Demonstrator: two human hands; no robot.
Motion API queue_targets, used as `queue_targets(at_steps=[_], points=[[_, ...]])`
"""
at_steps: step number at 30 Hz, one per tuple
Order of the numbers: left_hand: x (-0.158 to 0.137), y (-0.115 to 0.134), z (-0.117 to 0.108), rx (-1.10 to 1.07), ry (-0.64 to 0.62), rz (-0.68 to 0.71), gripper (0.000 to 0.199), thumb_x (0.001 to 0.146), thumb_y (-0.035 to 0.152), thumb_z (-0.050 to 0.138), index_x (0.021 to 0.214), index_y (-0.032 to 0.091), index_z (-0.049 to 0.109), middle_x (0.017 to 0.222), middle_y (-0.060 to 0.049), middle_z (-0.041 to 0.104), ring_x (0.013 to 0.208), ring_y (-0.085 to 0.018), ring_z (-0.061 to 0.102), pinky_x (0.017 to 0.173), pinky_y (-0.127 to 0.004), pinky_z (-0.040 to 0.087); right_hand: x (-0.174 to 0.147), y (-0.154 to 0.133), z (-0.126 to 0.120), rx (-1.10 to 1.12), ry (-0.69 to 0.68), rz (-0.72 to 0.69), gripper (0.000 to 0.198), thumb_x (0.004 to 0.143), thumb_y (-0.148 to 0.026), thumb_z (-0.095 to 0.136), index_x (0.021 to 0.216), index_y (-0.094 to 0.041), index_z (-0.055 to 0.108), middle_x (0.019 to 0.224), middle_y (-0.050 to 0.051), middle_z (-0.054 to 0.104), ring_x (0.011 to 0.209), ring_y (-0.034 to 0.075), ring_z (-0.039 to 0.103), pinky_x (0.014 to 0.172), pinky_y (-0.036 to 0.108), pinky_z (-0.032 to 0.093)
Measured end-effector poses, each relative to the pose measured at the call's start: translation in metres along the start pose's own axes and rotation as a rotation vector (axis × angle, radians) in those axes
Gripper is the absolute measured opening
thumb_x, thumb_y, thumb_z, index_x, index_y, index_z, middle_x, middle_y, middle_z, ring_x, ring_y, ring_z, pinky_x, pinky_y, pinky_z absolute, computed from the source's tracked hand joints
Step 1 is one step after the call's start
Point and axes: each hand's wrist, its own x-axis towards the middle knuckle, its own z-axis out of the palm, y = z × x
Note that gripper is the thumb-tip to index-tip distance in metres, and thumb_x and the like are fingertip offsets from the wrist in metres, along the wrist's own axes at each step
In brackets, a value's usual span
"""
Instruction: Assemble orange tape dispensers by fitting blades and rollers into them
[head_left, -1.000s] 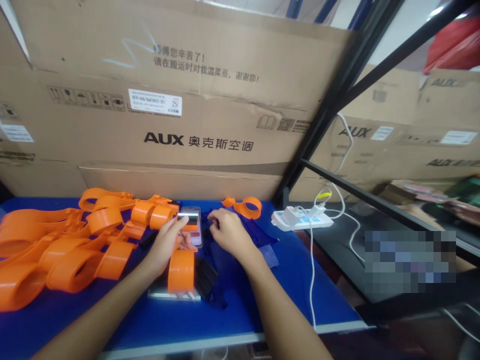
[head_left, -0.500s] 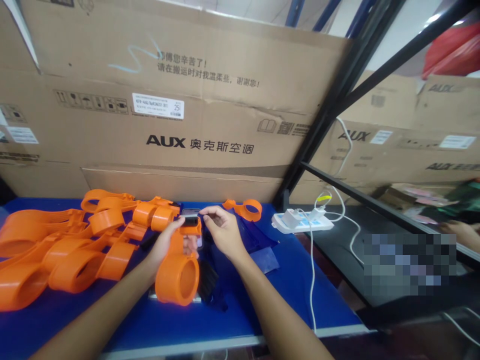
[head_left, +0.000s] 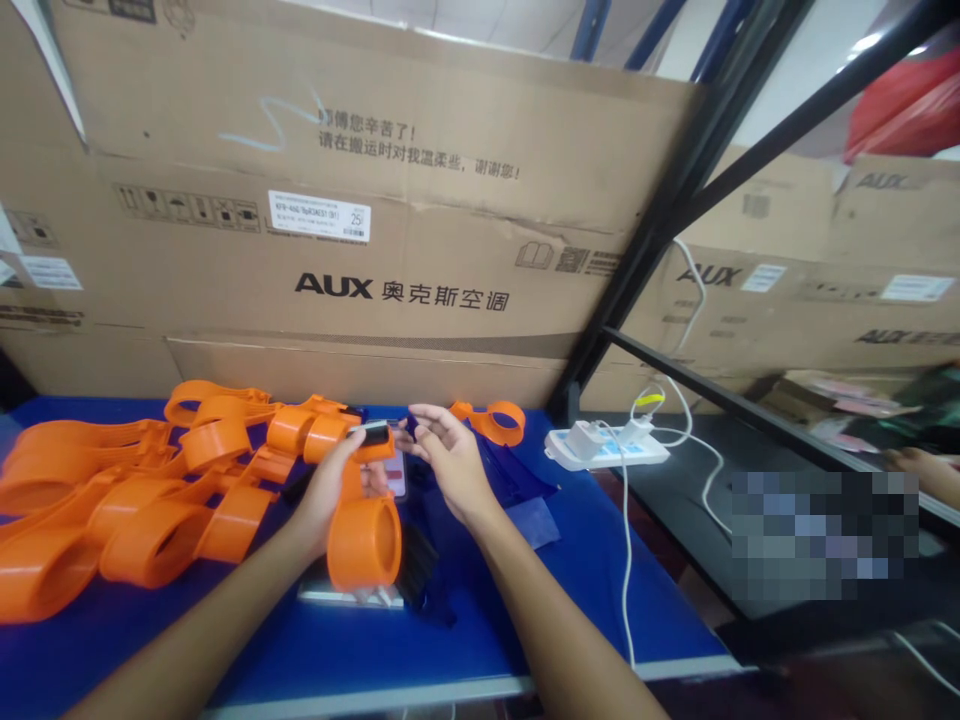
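Note:
My left hand [head_left: 334,490] is closed around an orange plastic tape dispenser [head_left: 365,543], its round hub hanging below and a black piece [head_left: 379,437] at its upper end. My right hand [head_left: 454,465] is just to the right of that end. Its thumb and fingers are curled toward each other around a small dark bit, too small to name. Behind the hands, a phone [head_left: 400,475] with a lit screen is partly hidden. Black bristle-like pieces [head_left: 417,562] lie under the held dispenser.
Several orange tape dispensers [head_left: 154,530] are piled on the left of the blue table [head_left: 247,640]. Another dispenser [head_left: 501,423] lies behind my right hand. Dark blue plastic [head_left: 514,475] and a white power strip [head_left: 606,447] are rightward. Cardboard boxes [head_left: 412,340] stand behind. Another person's hand [head_left: 930,475] is far right.
The held dispenser has tilted, and its hub has moved slightly up and right. My right hand's fingers have opened a little and shifted slightly right of the black piece.

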Motion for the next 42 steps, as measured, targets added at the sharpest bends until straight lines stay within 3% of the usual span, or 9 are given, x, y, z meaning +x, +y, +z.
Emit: queue_targets(at_steps=[3,9,15,19,25,29,33,37,42], points=[[0.004,-0.004,-0.003,0.003,-0.002,0.059,0.046,0.082,0.059,0.073,0.072,0.016,0.063,0.056,-0.003,0.064,0.046,-0.013,0.059,0.052,-0.025,0.053,-0.002,-0.004,0.002,0.056,-0.023,-0.007,0.035,0.09,-0.04,0.071,0.12,-0.024,0.062,0.114,0.007,0.071,0.105,0.024,0.075,0.102,0.049,0.059],[0.007,-0.008,-0.008,0.041,-0.026,0.126,0.033,0.075,0.042,0.085,0.085,0.017,0.065,0.062,0.001,0.066,0.05,-0.013,0.061,0.059,-0.028,0.058,-0.007,-0.008,0.004,-0.034,-0.166,-0.065,0.04,0.089,-0.039,0.074,0.125,-0.027,0.058,0.136,0.01,0.064,0.129,0.025,0.064,0.113,0.046,0.05],[0.009,-0.01,-0.013,0.145,-0.026,0.163,0.028,0.074,0.035,0.085,0.083,0.016,0.066,0.065,-0.002,0.068,0.052,-0.015,0.065,0.057,-0.026,0.057,-0.009,-0.007,0.003,-0.045,-0.311,-0.081,0.039,0.091,-0.039,0.072,0.123,-0.026,0.055,0.144,0.012,0.059,0.134,0.028,0.06,0.106,0.046,0.055],[0.011,-0.01,-0.015,0.193,-0.015,0.176,0.029,0.075,0.036,0.084,0.083,0.016,0.065,0.065,-0.002,0.068,0.052,-0.015,0.066,0.056,-0.027,0.056,-0.01,-0.005,0.003,-0.126,-0.337,-0.121,0.034,0.096,-0.037,0.065,0.126,-0.027,0.054,0.146,0.011,0.057,0.138,0.026,0.055,0.105,0.044,0.056],[0.014,-0.012,-0.017,0.241,0.019,0.197,0.032,0.074,0.037,0.085,0.087,0.017,0.064,0.065,0.0,0.068,0.052,-0.015,0.066,0.058,-0.027,0.057,-0.009,-0.004,0.0,-0.283,-0.339,-0.289,0.033,0.1,-0.026,0.057,0.134,-0.028,0.056,0.142,0.011,0.053,0.137,0.025,0.055,0.12,0.046,0.044],[0.014,-0.012,-0.017,0.247,0.03,0.203,0.032,0.074,0.038,0.084,0.085,0.016,0.064,0.065,-0.001,0.068,0.053,-0.015,0.066,0.056,-0.027,0.056,-0.009,-0.004,-0.001,-0.351,-0.354,-0.328,0.038,0.1,-0.022,0.056,0.137,-0.028,0.055,0.142,0.012,0.049,0.136,0.025,0.056,0.118,0.044,0.046],[0.011,-0.009,-0.014,0.217,0.022,0.198,0.03,0.075,0.037,0.084,0.083,0.016,0.063,0.064,0.0,0.067,0.054,-0.014,0.066,0.056,-0.025,0.055,-0.009,0.0,-0.001,-0.333,-0.292,-0.318,0.022,0.098,-0.022,0.059,0.12,-0.027,0.056,0.128,0.009,0.056,0.128,0.023,0.061,0.11,0.043,0.053],[0.007,-0.005,-0.009,0.174,0.019,0.198,0.029,0.074,0.035,0.084,0.081,0.016,0.063,0.063,0.0,0.067,0.053,-0.013,0.065,0.056,-0.023,0.054,-0.009,0.0,-0.002,-0.399,-0.223,-0.307,0.009,0.095,-0.025,0.065,0.098,-0.024,0.057,0.105,0.006,0.061,0.113,0.023,0.067,0.091,0.036,0.061],[0.006,-0.004,-0.008,0.173,0.021,0.2,0.03,0.075,0.037,0.084,0.081,0.016,0.064,0.064,0.0,0.067,0.053,-0.012,0.065,0.058,-0.023,0.056,-0.007,-0.006,-0.007,-0.611,-0.227,-0.38,0.01,0.095,-0.026,0.066,0.088,-0.022,0.06,0.091,0.004,0.063,0.083,0.018,0.063,0.073,0.031,0.055]])
